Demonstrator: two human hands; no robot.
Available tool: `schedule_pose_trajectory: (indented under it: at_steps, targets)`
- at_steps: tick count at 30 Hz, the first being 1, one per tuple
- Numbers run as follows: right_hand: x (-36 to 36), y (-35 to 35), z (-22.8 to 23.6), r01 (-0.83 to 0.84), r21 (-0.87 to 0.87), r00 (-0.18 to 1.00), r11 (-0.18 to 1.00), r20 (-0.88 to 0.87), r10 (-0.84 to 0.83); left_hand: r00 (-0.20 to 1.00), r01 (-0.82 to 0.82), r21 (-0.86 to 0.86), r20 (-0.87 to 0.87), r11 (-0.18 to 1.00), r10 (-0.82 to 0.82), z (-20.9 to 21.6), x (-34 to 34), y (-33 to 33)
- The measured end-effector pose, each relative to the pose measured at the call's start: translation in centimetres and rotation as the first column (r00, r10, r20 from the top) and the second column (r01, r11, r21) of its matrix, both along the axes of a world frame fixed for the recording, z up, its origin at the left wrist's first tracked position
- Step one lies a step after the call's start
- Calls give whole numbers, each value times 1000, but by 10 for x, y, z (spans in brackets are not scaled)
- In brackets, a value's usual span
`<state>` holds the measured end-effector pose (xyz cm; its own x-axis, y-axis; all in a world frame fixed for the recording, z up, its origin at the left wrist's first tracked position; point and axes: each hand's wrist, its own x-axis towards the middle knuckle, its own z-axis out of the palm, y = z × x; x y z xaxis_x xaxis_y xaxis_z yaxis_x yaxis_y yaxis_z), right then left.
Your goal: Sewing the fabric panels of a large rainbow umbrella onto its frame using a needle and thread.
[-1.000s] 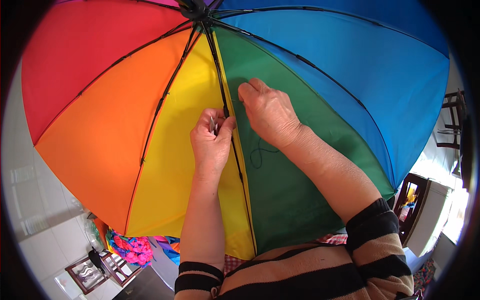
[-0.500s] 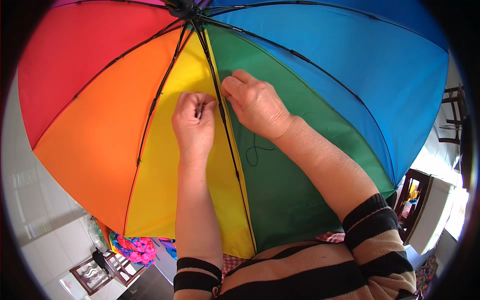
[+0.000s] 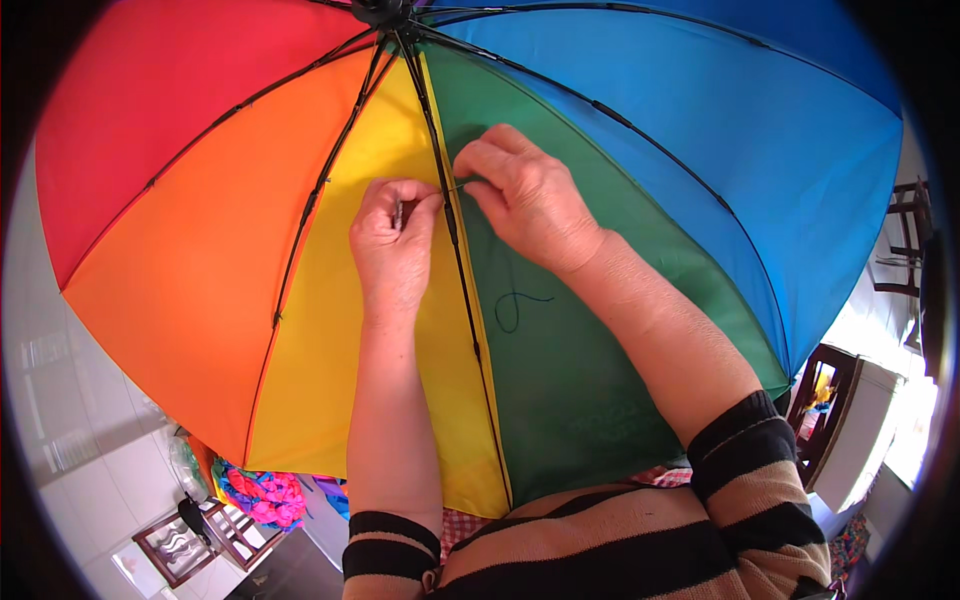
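Note:
The underside of an open rainbow umbrella (image 3: 560, 400) fills most of the view. Over its yellow panel, beside a black rib (image 3: 460, 260), my left hand (image 3: 388, 255) is closed in a pinch; a slim, dark metallic thing (image 3: 398, 215) shows in its curled fingers, its kind unclear. My right hand (image 3: 540, 200), over the green panel, pinches a thread (image 3: 457, 187) whose short, taut length crosses the rib between my fingertips. Whether a needle is there is too small to tell. A loop of dark thread (image 3: 510, 315) hangs against the green panel below my right hand.
Black ribs meet at the umbrella hub (image 3: 383, 12) at the top. A bundle of bright pink and blue fabric (image 3: 270, 497) lies at lower left, near wooden chairs (image 3: 178, 545). Another dark chair (image 3: 905, 235) and a white box-like piece (image 3: 875, 430) stand at the right.
My right hand has moved slightly right, apart from the left, and a short stretch of thread now shows between them. The umbrella's hub has shifted a little to the right.

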<state>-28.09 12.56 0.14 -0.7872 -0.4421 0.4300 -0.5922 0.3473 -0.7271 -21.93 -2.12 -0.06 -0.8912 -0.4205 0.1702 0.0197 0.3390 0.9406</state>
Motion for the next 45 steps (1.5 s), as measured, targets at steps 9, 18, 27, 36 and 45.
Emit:
schedule_pose_trajectory:
  at_steps: [9, 18, 27, 36, 45]
  targets:
    - [-35, 148, 52, 314, -907, 486, 279, 406, 774, 995, -65, -97, 73, 993, 72, 5, 13, 15]
    - [6, 70, 27, 36, 37, 998, 999, 55, -38, 1000, -23, -27, -22, 999, 22, -1, 8, 10]
    - [0, 5, 10, 131, 71, 990, 989, 32, -134, 984, -118, -67, -143, 991, 107, 0, 4, 4]
    - [17, 4, 3, 123, 182, 991, 976, 27, -130, 984, -97, -162, -163, 982, 70, -2, 3, 2]
    - [5, -8, 0, 52, 51, 997, 997, 59, -55, 993, -33, -426, -113, 904, -17, 2, -3, 3]
